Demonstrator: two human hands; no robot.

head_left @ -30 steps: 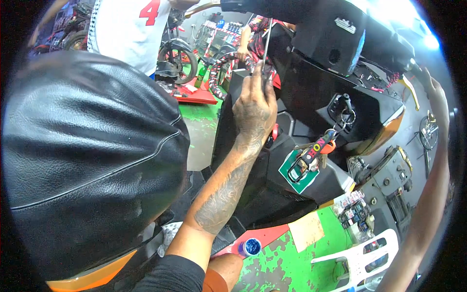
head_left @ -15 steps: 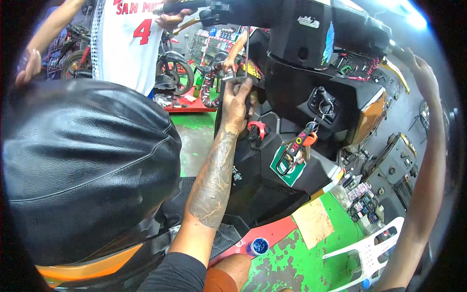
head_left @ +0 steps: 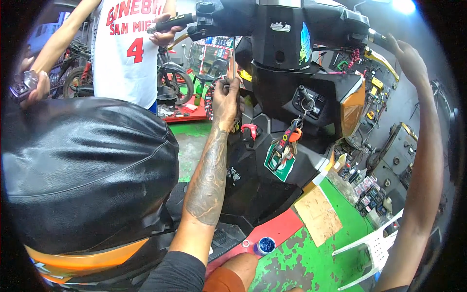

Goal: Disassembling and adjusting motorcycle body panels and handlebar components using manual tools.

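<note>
Green workshop floor, its paint flaked to grey, underlies a black scooter with orange panels and a broad, creased, glossy seat. Beyond stands a person in a white jersey. Right hand: at the scooter's right grip; whether the fingers close around it cannot be told. Left hand: thumb and fingers pinching a metal rod, which is slender, straight, grey and nearly upright, below the left handlebar; the hand hides its lower part. Low down: a blue-filled tub.
</note>
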